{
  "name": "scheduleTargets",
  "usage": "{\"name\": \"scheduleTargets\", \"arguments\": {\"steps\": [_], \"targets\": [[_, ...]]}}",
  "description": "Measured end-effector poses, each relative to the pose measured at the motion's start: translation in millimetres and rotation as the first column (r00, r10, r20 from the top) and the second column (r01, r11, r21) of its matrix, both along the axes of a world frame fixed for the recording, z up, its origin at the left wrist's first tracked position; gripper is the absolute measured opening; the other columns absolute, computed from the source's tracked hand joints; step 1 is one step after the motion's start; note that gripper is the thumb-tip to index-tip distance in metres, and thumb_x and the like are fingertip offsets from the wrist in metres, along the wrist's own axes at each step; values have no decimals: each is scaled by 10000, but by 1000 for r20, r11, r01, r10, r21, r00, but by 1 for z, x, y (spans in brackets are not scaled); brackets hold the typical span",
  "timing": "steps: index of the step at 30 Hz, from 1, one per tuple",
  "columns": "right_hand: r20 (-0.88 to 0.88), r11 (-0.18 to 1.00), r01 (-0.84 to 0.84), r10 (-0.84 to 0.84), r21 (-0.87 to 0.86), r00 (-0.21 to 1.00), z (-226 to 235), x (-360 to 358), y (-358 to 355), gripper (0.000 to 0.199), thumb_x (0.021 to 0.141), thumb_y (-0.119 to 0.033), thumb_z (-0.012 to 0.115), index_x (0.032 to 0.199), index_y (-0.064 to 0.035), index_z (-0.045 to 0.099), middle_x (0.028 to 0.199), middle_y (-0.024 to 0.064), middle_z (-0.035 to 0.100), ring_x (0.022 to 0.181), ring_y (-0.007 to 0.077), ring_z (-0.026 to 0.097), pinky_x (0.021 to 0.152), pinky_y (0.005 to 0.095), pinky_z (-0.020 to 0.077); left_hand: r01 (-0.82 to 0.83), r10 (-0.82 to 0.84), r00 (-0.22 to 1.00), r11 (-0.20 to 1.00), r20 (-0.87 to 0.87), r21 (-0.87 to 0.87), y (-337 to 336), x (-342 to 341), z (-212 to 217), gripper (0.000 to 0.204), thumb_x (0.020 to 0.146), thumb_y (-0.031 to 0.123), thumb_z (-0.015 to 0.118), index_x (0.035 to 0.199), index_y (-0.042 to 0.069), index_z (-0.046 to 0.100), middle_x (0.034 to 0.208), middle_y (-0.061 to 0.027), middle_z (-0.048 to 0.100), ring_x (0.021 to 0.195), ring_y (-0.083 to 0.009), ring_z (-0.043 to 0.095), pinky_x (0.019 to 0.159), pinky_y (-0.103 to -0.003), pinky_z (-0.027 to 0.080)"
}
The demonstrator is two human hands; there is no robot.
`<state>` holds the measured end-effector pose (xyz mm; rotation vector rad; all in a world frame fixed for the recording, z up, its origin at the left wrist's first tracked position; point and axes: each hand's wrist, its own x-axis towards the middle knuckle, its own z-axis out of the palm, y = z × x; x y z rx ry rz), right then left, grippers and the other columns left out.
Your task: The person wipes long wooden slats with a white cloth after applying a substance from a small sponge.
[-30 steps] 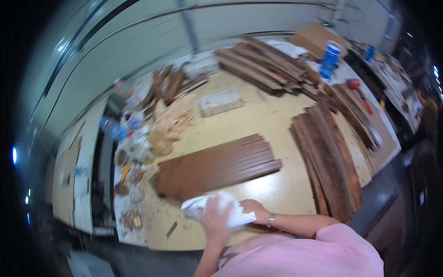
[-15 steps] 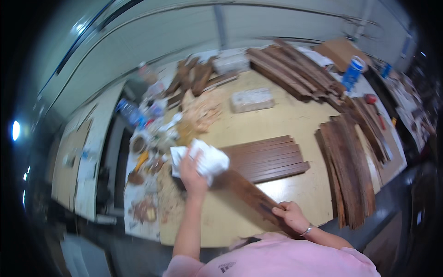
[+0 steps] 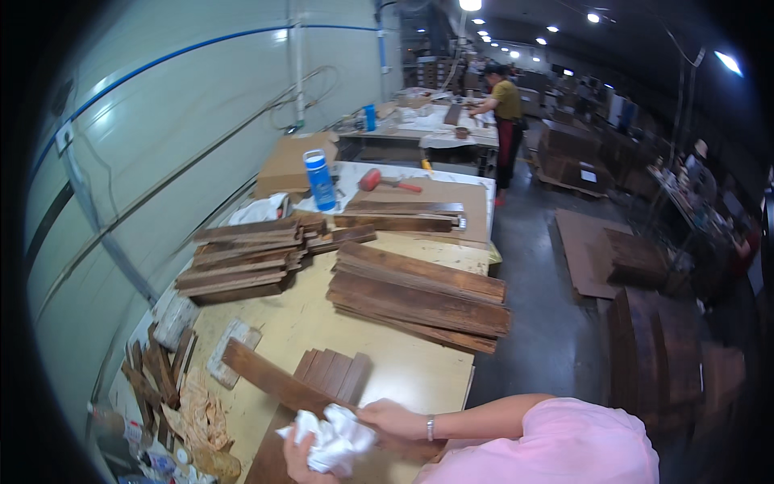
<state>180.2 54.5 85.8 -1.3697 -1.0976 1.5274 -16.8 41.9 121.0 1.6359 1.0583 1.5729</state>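
A crumpled white cloth (image 3: 334, 440) is gripped in my left hand (image 3: 301, 463) at the bottom of the view and lies against a long brown wooden plank (image 3: 278, 379). My right hand (image 3: 395, 419), with a bracelet at its wrist, is closed around the plank close beside the cloth. The plank slants above the table, its free end up to the left. Under it, a row of dark slats (image 3: 343, 373) lies side by side on the pale tabletop, partly hidden by plank and hands.
Stacked planks (image 3: 419, 302) lie ahead, with another pile (image 3: 242, 262) to their left. A whitish block (image 3: 231, 352), a blue bottle (image 3: 319, 181) and a red-headed mallet (image 3: 371, 180) rest on the table. Crumpled tan cloth (image 3: 200, 415) is lower left. Another person (image 3: 506, 105) stands at a farther table.
My view has swung toward the right, bringing the room and another person in. The cloth has moved along the plank and is now right by my right hand.
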Motion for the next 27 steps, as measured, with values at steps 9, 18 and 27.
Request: {"name": "scheduleTargets", "arguments": {"steps": [9, 18, 27], "targets": [[-157, 944, 305, -284, 127, 946, 43, -14, 42, 434, 964, -375, 536, 737, -10, 598, 641, 56, 565, 635, 137, 484, 649, 346, 431, 628, -455, 695, 761, -556, 162, -59, 39, -50, 241, 772, 125, 658, 1005, 79, 699, 1159, -146, 633, 1131, -351, 548, 955, -439, 441], [423, 983, 14, -92, 185, 901, 64, -19, 2, 412, 942, -388, 503, 833, -6, 615, 747, 176, 632, 722, 313, 618, 712, 417, 469, -33, 173, 869, 955, -464, 295, -16, -11, 20, 400, 857, 313, 651, 1190, 94, 618, 1272, -225, 553, 1108, -373, 574, 928, -545, 431], [700, 926, -316, 87, 205, 709, 52, -13, -44, 427, 850, -390, 547, 840, 11, 692, 777, 263, 640, 746, 412, 640, 691, 477, 501, -201, 492, 777, 786, -393, 585, 29, -52, -5, 456, 879, 429, 563, 1125, 53, 646, 1284, -209, 529, 1076, -364, 577, 891, -513, 497]]}}
